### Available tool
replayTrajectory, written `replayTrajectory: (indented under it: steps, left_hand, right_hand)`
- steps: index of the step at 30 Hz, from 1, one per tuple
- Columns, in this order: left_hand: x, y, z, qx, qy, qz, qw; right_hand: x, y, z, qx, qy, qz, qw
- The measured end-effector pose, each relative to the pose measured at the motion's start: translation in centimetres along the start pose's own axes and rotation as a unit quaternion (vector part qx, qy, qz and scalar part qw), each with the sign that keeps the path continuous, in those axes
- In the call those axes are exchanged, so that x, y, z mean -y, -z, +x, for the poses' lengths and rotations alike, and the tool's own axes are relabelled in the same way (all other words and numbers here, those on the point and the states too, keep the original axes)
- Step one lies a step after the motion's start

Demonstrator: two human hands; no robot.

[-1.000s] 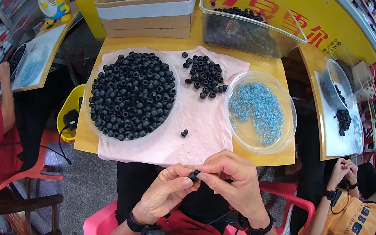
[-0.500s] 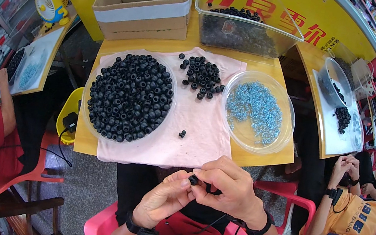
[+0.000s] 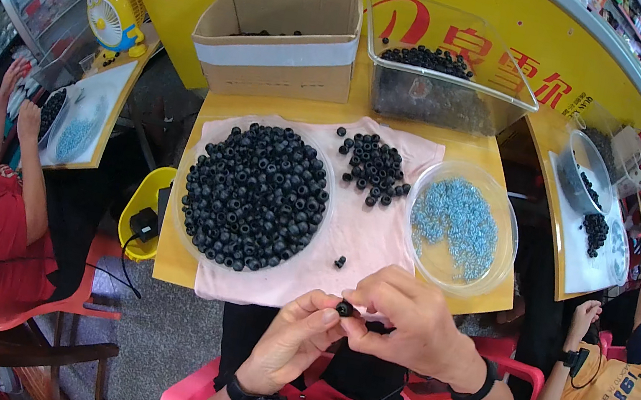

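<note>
Small black ring (image 3: 344,309) pinched between both hands, near edge of the table (image 3: 183,260).
Your left hand (image 3: 297,340) and right hand (image 3: 410,325) grip it by fingertips only, off the cloth (image 3: 357,232); a slip likely drops it floorward; stray ring (image 3: 340,262), far heap (image 3: 256,196) may scatter if nudged.

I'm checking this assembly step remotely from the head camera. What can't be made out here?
- Small black ring: mostly covered by the fingertips of the left hand and right hand; its shape is unclear.
- Whether a blue piece is in either grip: too small, hidden by fingers.
- Cardboard box: its wall hides most of the contents.
- Blue pieces in the clear dish: too small to tell apart.
</note>
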State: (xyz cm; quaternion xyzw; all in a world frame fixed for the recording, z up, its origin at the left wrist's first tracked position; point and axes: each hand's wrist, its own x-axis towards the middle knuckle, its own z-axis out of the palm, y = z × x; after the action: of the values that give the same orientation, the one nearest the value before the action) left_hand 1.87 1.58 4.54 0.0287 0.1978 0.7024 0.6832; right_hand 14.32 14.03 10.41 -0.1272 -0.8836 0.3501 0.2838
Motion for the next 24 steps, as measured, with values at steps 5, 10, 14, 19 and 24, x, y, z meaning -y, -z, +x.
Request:
replayTrajectory:
  steps: [5,10,14,19,24]
  left_hand:
    - [-3.8,0.7,-0.7,-0.141,-0.259,0.459,0.838]
    - [-8.2,0.8,-1.1,-0.291,-0.344,0.697,0.558]
    - [-9.3,1.5,-0.8,-0.225,-0.324,0.789,0.470]
    - [-9.6,1.7,0.0,-0.181,-0.291,0.831,0.438]
    - [-9.2,1.8,0.8,-0.178,-0.261,0.819,0.480]
  right_hand:
    - [-1.7,4.1,6.4,-0.084,-0.108,-0.092,0.986]
    - [-7.6,9.3,12.6,-0.221,-0.175,-0.153,0.947]
    - [-13.7,11.9,14.8,-0.263,-0.157,-0.315,0.898]
    - [-14.5,11.4,15.4,-0.144,-0.322,-0.377,0.857]
    - [-8.9,9.5,12.0,-0.163,-0.148,-0.295,0.930]
